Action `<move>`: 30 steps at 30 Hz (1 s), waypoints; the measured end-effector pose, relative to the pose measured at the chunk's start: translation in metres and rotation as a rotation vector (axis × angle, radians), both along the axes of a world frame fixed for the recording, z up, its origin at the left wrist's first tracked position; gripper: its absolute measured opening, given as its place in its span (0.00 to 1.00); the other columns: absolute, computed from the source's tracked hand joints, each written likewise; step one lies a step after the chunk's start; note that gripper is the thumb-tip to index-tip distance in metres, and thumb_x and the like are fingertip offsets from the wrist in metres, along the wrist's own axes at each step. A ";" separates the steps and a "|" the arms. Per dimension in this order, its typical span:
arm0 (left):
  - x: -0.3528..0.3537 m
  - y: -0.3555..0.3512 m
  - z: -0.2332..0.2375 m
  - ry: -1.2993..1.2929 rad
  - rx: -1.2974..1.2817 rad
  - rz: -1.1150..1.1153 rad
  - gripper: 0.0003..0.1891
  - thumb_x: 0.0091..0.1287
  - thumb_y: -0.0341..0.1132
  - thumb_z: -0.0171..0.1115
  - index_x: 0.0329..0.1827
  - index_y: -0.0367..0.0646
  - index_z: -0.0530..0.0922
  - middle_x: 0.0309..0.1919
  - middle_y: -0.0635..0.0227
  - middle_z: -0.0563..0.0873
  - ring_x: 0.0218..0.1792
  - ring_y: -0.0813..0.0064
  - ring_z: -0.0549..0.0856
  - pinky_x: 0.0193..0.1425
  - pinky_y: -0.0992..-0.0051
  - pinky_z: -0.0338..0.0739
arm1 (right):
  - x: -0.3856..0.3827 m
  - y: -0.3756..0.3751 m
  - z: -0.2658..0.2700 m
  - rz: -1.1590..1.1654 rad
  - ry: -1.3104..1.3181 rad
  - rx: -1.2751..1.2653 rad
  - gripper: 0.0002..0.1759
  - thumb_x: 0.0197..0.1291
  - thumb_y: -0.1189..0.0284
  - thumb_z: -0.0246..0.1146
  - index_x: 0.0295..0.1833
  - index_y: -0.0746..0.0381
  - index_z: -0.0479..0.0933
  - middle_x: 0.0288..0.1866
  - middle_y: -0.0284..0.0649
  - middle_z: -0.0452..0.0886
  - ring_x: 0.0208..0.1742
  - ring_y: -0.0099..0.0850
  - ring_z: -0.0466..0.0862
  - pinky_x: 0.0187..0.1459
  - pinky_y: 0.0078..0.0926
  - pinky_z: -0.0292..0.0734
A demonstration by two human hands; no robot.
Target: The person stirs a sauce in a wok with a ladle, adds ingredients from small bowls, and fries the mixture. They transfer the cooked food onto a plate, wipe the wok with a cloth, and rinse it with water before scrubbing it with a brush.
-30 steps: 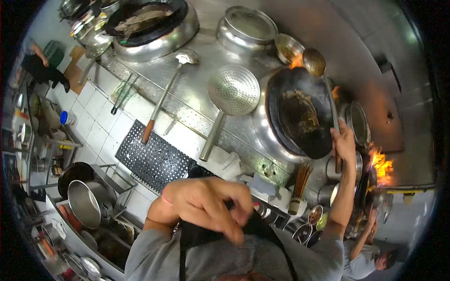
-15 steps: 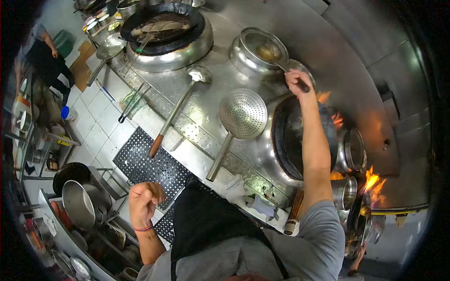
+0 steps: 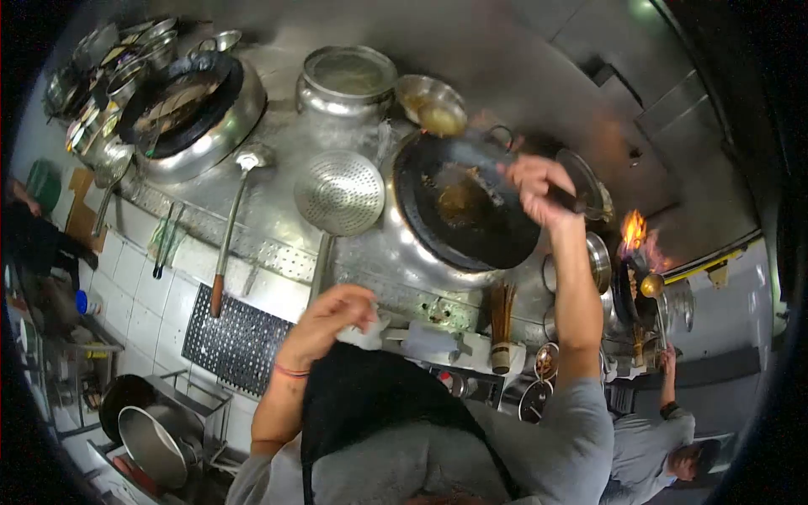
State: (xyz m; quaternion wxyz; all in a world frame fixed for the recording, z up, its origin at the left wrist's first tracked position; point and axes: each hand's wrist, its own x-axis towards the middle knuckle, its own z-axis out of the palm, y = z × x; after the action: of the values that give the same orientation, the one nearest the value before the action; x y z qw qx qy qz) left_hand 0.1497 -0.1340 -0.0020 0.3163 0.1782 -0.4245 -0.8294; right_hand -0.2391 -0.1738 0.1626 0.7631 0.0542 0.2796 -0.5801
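The right hand (image 3: 541, 187), clenched on the ladle handle (image 3: 564, 199), had just swung from the steel pot (image 3: 345, 111) to the black wok's edge (image 3: 501, 246), putting its contents (image 3: 459, 200) seemingly within reach, while the left hand (image 3: 335, 318) curled loosely, apparently empty.

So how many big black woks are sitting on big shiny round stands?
2: the left wok, up past the long ladle, and the middle wok, beside the right hand. More may be hidden: what's under the dark pan by the flames doesn't show.
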 end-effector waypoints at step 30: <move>-0.155 -0.042 -0.002 0.291 1.045 -0.210 0.15 0.70 0.37 0.56 0.48 0.30 0.72 0.22 0.72 0.75 0.21 0.79 0.74 0.28 0.80 0.74 | -0.034 0.219 -0.152 -0.506 0.927 0.057 0.14 0.65 0.62 0.60 0.53 0.54 0.71 0.34 0.38 0.79 0.24 0.30 0.80 0.19 0.28 0.78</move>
State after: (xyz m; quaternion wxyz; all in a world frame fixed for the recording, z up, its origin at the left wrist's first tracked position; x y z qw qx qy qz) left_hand -0.0055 -0.1763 -0.0042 0.1569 0.1515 0.0763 -0.9729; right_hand -0.2733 0.0454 0.0108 0.3939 -0.1215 0.5815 -0.7014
